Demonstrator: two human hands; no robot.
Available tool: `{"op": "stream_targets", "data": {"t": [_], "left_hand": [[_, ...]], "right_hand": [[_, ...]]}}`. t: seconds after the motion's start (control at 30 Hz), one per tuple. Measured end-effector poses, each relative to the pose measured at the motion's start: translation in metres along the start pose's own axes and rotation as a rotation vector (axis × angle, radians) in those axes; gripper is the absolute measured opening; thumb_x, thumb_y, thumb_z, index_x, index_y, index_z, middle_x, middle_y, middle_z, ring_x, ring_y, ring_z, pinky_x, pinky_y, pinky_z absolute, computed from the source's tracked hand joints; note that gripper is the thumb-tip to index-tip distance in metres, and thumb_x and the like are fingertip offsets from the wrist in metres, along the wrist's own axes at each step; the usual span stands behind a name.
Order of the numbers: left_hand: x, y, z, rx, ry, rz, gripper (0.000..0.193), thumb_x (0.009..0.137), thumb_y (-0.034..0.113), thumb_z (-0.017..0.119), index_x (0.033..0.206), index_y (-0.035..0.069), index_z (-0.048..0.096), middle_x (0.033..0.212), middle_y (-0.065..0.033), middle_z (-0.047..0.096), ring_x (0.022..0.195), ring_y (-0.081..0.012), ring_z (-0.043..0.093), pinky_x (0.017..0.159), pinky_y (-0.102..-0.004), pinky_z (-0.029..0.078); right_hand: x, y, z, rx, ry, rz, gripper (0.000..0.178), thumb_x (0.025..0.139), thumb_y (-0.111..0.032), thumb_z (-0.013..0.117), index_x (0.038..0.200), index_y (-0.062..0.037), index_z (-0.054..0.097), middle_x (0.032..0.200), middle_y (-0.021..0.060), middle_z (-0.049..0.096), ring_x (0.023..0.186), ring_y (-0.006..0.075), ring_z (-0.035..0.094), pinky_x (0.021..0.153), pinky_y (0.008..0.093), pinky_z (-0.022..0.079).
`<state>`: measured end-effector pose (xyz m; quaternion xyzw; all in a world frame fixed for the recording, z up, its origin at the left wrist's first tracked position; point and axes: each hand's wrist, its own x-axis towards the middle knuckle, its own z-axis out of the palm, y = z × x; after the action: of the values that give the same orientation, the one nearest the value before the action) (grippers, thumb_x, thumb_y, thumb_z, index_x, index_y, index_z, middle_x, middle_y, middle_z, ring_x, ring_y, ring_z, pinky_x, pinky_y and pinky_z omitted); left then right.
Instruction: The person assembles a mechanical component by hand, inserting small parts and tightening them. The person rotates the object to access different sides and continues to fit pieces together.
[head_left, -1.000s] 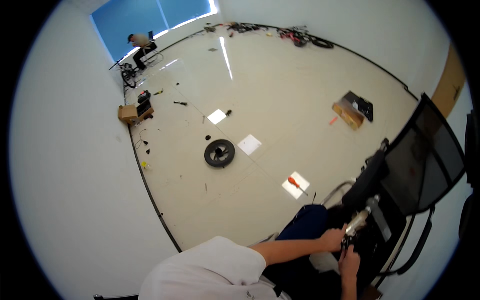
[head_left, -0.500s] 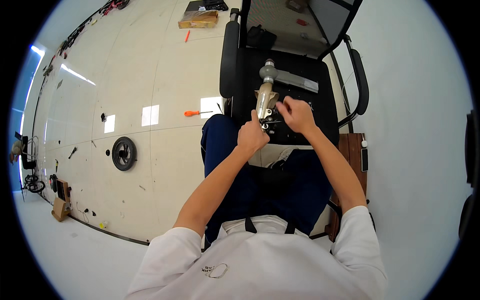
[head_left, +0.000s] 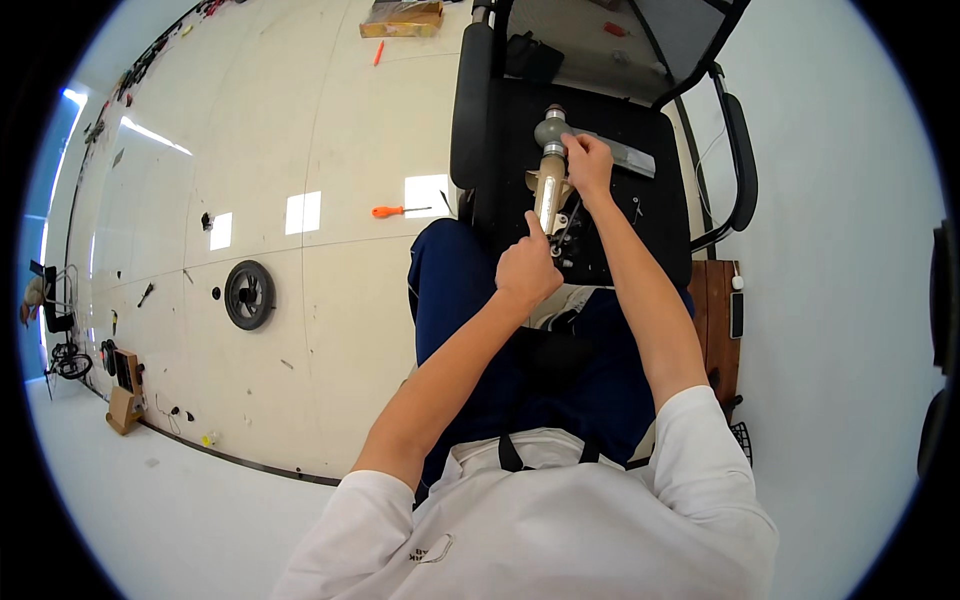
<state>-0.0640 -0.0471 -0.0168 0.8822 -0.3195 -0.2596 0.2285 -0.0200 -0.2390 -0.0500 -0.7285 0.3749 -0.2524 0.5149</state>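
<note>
On the black chair seat (head_left: 620, 215) lies a long metal device with a beige shaft (head_left: 549, 190), silver rings and a grey ball-shaped part (head_left: 549, 131). My left hand (head_left: 530, 268) is at its near end, index finger stretched along the shaft and the other fingers curled, seemingly round the end. Small dark and metal fittings (head_left: 563, 240) cluster beside that hand. My right hand (head_left: 590, 163) is closed in a pinch by the collar just below the grey ball; whatever its fingertips hold is hidden. A flat grey bar (head_left: 632, 159) rests beyond that hand.
Armrests (head_left: 472, 110) flank the seat. On the tiled floor to the left lie an orange-handled screwdriver (head_left: 388, 212), a black wheel (head_left: 249, 295) and scattered small parts. A yellowish box (head_left: 402, 19) sits farther off. A phone-like black object (head_left: 736, 314) lies on a wooden surface (head_left: 714, 310) at right.
My right hand has moved away from the fittings at the near end, up along the shaft to the ball. My left hand stays at the near end. The whole view has shifted slightly.
</note>
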Motion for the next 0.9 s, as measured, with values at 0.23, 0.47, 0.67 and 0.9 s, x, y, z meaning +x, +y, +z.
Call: {"op": "stream_targets", "data": {"t": [0.23, 0.47, 0.67, 0.9], "left_hand": [[0.002, 0.004, 0.007, 0.065, 0.016, 0.042, 0.091, 0.067, 0.006, 0.066, 0.142, -0.018, 0.019, 0.084, -0.0282, 0.067, 0.076, -0.0376, 0.070, 0.068, -0.0407, 0.059], [0.004, 0.007, 0.015, 0.062, 0.074, 0.080, 0.072, 0.072, 0.011, 0.063, 0.131, -0.016, 0.031, 0.079, -0.0278, 0.067, 0.073, -0.0415, 0.069, 0.066, -0.0442, 0.057], [0.019, -0.005, 0.046, 0.169, 0.065, 0.196, 0.045, 0.085, 0.029, 0.060, 0.118, -0.002, 0.057, 0.091, -0.0224, 0.069, 0.083, -0.0376, 0.069, 0.072, -0.0448, 0.057], [0.012, -0.009, 0.067, 0.703, -0.011, 0.295, 0.055, 0.097, 0.042, 0.046, 0.140, 0.008, 0.048, 0.146, -0.0114, 0.045, 0.138, -0.0275, 0.038, 0.115, -0.0430, 0.023]], "right_hand": [[-0.010, -0.015, 0.035, -0.033, -0.107, 0.016, 0.032, 0.079, -0.030, 0.069, 0.082, 0.0019, 0.072, 0.071, 0.0157, 0.068, 0.071, 0.0251, 0.068, 0.069, 0.0364, 0.051], [-0.046, -0.016, 0.033, -0.386, -0.299, -0.131, 0.027, 0.084, -0.026, 0.064, 0.088, 0.0007, 0.067, 0.080, 0.0177, 0.069, 0.075, 0.0298, 0.067, 0.071, 0.0384, 0.053], [-0.072, -0.043, 0.028, -0.460, -0.454, -0.173, 0.026, 0.083, -0.023, 0.061, 0.095, 0.0000, 0.061, 0.089, 0.0247, 0.068, 0.089, 0.0427, 0.066, 0.082, 0.0470, 0.052], [-0.124, -0.073, 0.014, -0.640, -0.647, -0.183, 0.030, 0.090, -0.035, 0.056, 0.103, -0.0080, 0.061, 0.095, 0.0173, 0.070, 0.092, 0.0378, 0.067, 0.081, 0.0491, 0.053]]}}
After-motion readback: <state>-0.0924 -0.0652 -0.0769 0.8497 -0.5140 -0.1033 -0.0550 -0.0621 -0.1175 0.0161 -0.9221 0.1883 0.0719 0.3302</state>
